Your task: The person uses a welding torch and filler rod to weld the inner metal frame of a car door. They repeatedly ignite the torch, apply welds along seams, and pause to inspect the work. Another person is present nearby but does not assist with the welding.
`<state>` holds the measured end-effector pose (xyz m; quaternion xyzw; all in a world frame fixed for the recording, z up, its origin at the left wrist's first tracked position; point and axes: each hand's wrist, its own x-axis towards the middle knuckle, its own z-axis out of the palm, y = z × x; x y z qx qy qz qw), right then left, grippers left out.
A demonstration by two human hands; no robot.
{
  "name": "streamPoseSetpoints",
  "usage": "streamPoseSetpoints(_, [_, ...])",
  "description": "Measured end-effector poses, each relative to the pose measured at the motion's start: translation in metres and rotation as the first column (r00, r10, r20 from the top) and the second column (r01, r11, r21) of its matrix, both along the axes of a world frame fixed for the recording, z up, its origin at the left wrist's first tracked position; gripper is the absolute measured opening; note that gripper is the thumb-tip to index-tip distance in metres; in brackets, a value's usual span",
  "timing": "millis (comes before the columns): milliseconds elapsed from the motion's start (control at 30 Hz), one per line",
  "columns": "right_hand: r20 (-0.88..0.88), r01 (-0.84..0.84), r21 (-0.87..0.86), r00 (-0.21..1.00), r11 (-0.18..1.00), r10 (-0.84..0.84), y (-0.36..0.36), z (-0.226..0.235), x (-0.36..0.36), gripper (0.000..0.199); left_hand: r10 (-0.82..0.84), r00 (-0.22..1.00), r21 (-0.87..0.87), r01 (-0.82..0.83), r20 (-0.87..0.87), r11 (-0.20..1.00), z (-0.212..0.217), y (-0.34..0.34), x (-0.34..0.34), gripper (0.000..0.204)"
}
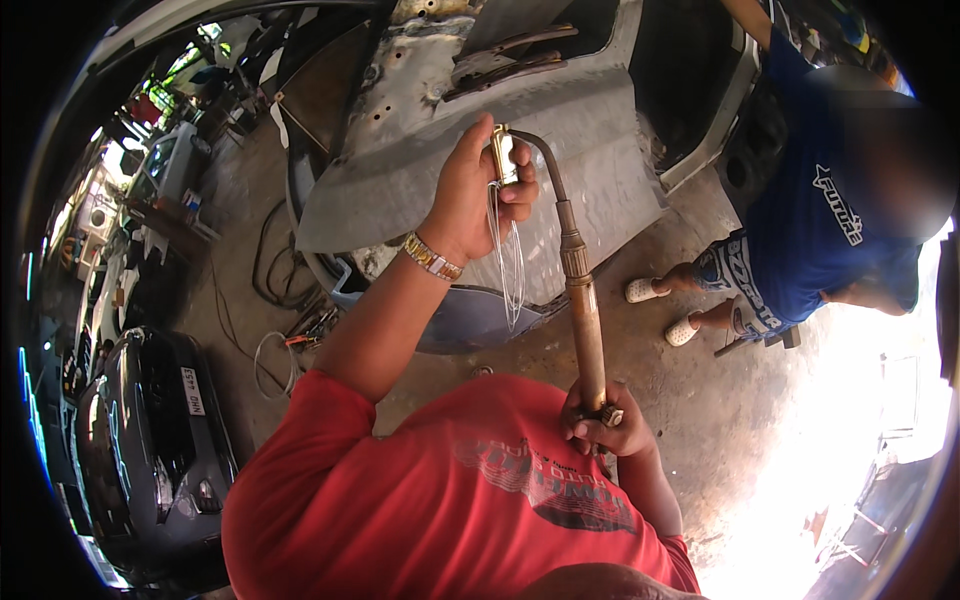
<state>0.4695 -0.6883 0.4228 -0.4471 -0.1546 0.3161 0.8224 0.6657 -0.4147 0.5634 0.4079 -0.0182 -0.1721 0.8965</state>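
Observation:
My left hand [480, 190], with a metal watch on its wrist, is raised in front of the grey car body panel. Its fingers close round a small shiny gold-coloured metal piece [505, 155], which looks like a lighter. A bundle of thin looped wire [511, 270] hangs down from the same hand. Lower down, my right hand [612, 420] grips the base of a gas torch [582, 320] near its valve knobs. The torch stands nearly upright, and its bent tip reaches the gold-coloured piece. No flame shows at the tip.
A grey car body panel [400, 200] with bare metal patches lies ahead. At the right a person in a blue shirt [790, 200] is beside the car. Hoses [268, 265] and tools lie on the concrete floor. A dark car [150, 440] stands at the left.

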Motion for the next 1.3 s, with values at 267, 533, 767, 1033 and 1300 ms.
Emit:
streamPoseSetpoints(267, [0.024,0.021,-0.003,0.999,1.0,-0.021,0.002,-0.003,0.003,0.04,0.023,0.996,0.025,-0.021,-0.083,0.999,-0.006,0.006,-0.01,0.056])
streamPoseSetpoints(533, [-0.067,-0.004,0.013,0.998,1.0,0.005,0.009,-0.005,-0.002,0.038,-0.028,0.999,-0.022,0.029,0.031,0.999,-0.007,0.021,-0.002,0.056])
streamPoseSetpoints(767, [-0.057,0.062,0.093,0.997,0.994,-0.057,0.02,-0.007,-0.002,0.038,0.064,0.996,0.056,-0.061,-0.054,0.997,-0.01,0.024,-0.018,0.06])
streamPoseSetpoints(1033, [-0.031,-0.06,-0.01,0.998,0.998,0.06,0.025,-0.006,-0.003,0.036,0.044,0.999,0.003,-0.044,-0.011,0.999,-0.01,0.043,-0.016,0.055])
streamPoseSetpoints(1300, [-0.034,0.014,0.04,0.999,0.999,-0.013,0.033,-0.005,-0.004,0.043,0.063,0.998,0.01,-0.062,-0.023,0.998,-0.014,0.051,-0.031,0.051])
